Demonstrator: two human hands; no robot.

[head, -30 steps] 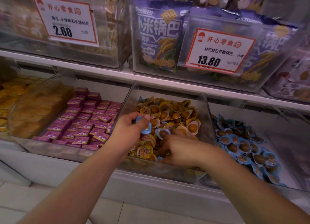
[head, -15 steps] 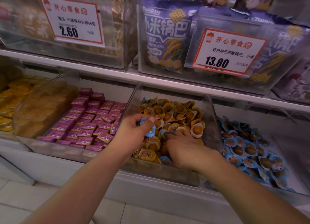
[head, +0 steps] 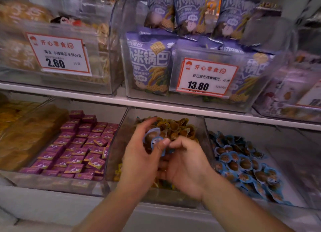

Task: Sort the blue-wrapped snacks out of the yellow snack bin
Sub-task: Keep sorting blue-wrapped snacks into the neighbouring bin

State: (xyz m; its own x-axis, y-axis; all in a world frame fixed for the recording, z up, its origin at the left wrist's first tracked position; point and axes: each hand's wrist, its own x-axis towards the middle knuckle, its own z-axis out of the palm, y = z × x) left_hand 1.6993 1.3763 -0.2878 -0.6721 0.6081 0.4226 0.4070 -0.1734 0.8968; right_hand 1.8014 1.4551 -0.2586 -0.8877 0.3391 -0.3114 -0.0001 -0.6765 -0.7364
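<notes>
Holding several blue-wrapped snacks point(head: 153, 139), the left hand point(head: 142, 155) curls round them above the yellow snack bin point(head: 205, 138). Right hand point(head: 186, 164) touches it, fingers curled at the same cluster; its grip cannot be told. Blue snack bin point(head: 243, 164) lies just right.

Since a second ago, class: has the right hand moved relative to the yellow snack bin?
Yes. The right hand has lifted out of the yellow snack bin and moved left, meeting the left hand.
</notes>
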